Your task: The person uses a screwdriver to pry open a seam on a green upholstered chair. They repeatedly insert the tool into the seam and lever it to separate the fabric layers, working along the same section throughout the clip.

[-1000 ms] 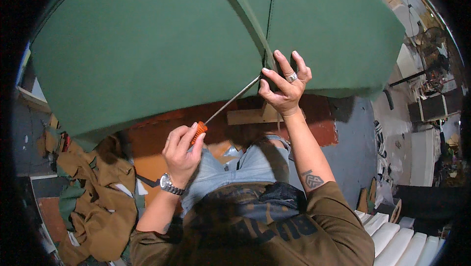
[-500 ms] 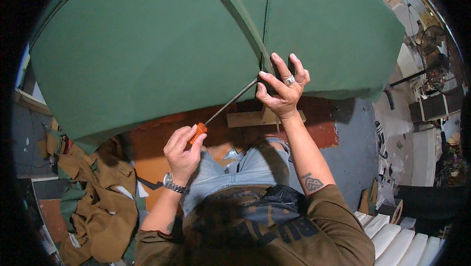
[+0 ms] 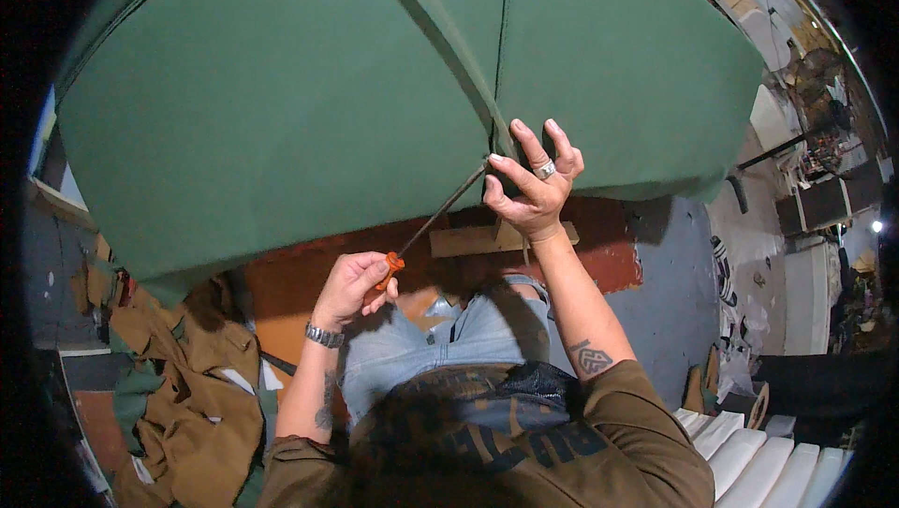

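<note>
A large green upholstered piece (image 3: 309, 115) spans the area before me, with a dark stitched seam (image 3: 502, 21) running down it. My left hand (image 3: 356, 288) is closed around the orange handle of a screwdriver (image 3: 442, 212). The long shaft slants up to the right, and its tip meets the lower end of the seam. Right there, my right hand (image 3: 538, 188) has its thumb and index finger bent around the lower part of a narrow green strip (image 3: 435, 16), the other fingers stretched out over the fabric. Its fingertips partly hide the tool's tip.
Brown and green fabric pieces (image 3: 192, 386) lie heaped at the left. Under the green piece sits a wooden block (image 3: 464, 241) on a reddish-brown surface. White cushion-like slats (image 3: 758, 461) stand at the lower right, and a cluttered floor strip (image 3: 763, 255) runs along the right.
The screwdriver handle has turned in my left hand, which now grips it with the thumb and fingers shifted. Both hands and the green piece sit slightly differently in the view.
</note>
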The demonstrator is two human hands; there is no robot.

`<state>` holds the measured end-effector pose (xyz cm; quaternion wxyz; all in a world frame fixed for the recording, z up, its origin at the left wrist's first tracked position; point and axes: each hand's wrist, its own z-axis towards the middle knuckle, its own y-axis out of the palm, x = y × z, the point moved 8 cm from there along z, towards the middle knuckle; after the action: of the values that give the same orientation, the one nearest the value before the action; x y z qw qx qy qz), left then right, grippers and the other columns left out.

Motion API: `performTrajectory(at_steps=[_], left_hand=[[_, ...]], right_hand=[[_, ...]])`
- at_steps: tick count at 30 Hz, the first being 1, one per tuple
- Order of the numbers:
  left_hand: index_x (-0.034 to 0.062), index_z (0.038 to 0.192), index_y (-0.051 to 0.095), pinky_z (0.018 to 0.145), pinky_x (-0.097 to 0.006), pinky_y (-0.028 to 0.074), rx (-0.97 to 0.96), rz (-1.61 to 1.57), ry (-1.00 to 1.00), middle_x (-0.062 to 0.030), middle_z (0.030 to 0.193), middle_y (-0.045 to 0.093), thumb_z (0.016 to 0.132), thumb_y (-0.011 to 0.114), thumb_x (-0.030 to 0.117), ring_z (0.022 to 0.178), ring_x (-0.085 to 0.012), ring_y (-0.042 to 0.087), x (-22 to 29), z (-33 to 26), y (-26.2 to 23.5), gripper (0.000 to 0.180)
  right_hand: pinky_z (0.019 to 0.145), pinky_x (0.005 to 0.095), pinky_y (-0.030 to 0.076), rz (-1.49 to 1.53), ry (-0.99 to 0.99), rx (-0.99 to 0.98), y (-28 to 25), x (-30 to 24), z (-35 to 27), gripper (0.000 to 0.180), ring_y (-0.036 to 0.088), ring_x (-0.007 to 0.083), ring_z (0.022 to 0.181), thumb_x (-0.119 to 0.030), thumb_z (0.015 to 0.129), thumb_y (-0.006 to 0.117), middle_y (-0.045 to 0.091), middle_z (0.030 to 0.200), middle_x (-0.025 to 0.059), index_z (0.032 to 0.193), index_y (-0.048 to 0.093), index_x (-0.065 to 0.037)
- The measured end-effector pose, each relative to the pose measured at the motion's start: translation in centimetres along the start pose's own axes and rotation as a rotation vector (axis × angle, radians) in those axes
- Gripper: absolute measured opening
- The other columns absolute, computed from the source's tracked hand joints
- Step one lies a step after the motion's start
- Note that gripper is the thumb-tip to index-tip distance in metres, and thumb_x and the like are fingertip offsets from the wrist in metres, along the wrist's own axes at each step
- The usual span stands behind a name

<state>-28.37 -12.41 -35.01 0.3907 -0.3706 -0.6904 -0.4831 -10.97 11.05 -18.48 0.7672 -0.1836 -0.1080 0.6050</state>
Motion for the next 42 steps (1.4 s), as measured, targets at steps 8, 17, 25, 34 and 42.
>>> performTrajectory(at_steps=[8,17,25,34,42], left_hand=[[0.0002,0.125,0.075,0.061,-0.023,0.052,0.038,0.089,0.054,-0.0067,0.096,0.08,0.112,0.067,0.033,0.072,-0.0079,0.066,-2.3,0.7,-0.1,0.036],[0.0009,0.126,0.079,0.07,-0.024,0.055,0.17,0.204,-0.007,-0.0044,0.101,0.083,0.107,0.076,0.021,0.077,-0.0064,0.068,-5.1,-9.3,1.8,0.028],[-0.0006,0.12,0.083,0.091,-0.029,0.06,0.222,0.551,0.015,-0.0072,0.111,0.084,0.093,0.091,0.017,0.098,-0.0117,0.075,-2.8,-10.7,4.8,0.033],[0.0011,0.119,0.084,0.092,-0.031,0.062,0.127,0.859,-0.007,-0.0103,0.111,0.085,0.09,0.094,0.021,0.098,-0.0138,0.077,-0.7,-9.5,10.0,0.037],[0.0033,0.119,0.084,0.088,-0.031,0.062,0.004,0.803,-0.135,-0.0096,0.107,0.086,0.089,0.094,0.029,0.092,-0.0133,0.077,-1.6,-8.0,11.6,0.04]], right_hand=[[0.121,0.0519,0.031,0.071,0.065,-0.133,-0.7,-0.3,0.4,0.037,0.05,0.0352,0.151,-0.03,0.077,0.088,0.071,0.153,0.0003,0.114,0.084,-0.03],[0.102,0.0397,0.057,0.752,0.559,-0.657,-7.4,-6.3,-6.0,0.058,0.074,0.0283,0.111,-0.015,0.094,0.086,0.079,0.126,0.0136,0.148,0.068,-0.005],[0.079,0.0302,0.059,1.064,1.164,-0.744,-10.1,-4.1,-12.6,0.017,0.072,0.0124,0.086,-0.016,0.102,0.08,0.078,0.095,0.0045,0.11,0.076,-0.001],[0.074,0.0336,0.063,1.35,1.638,-0.581,-13.8,-2.5,-23.2,0.019,0.073,0.0162,0.083,-0.014,0.105,0.078,0.076,0.096,0.0098,0.114,0.074,0.002],[0.079,0.0373,0.066,1.676,1.493,-0.656,-17.0,-1.2,-26.2,0.025,0.078,0.0215,0.085,-0.009,0.102,0.079,0.079,0.1,0.0141,0.122,0.074,0.005]])
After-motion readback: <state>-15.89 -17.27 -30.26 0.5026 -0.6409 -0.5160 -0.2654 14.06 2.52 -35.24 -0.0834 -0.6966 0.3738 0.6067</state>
